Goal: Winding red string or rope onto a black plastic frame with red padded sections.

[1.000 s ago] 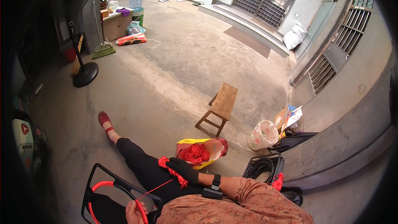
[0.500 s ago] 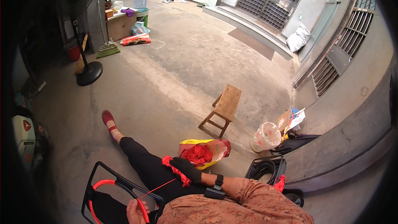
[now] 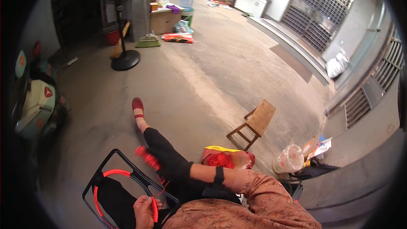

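My bare left hand (image 3: 144, 211) is closed at the near side of a hoop (image 3: 96, 195), pinching it where red cord is wound round it. The hoop is part red-wrapped, part dark, and lies against a black tubular frame (image 3: 140, 173) over my lap. My right hand (image 3: 176, 170), in a black glove, is closed round a bundle of red cord (image 3: 147, 157), blurred by motion. From the bundle a thin red strand runs down to the hoop by my left hand. A red and yellow bag (image 3: 243, 160) with more red cord inside stands beyond my right forearm.
A wooden stool (image 3: 261, 116) stands behind the bag, with a clear plastic-lined bin (image 3: 288, 159) to its right. Far left are a scooter (image 3: 38, 104) and a standing fan (image 3: 126, 60). My outstretched leg (image 3: 159, 142) crosses the concrete floor.
My right hand has swung left and forward with the cord bundle, across my leg. The left hand stays at the hoop. The whole view has shifted, with the room now further right.
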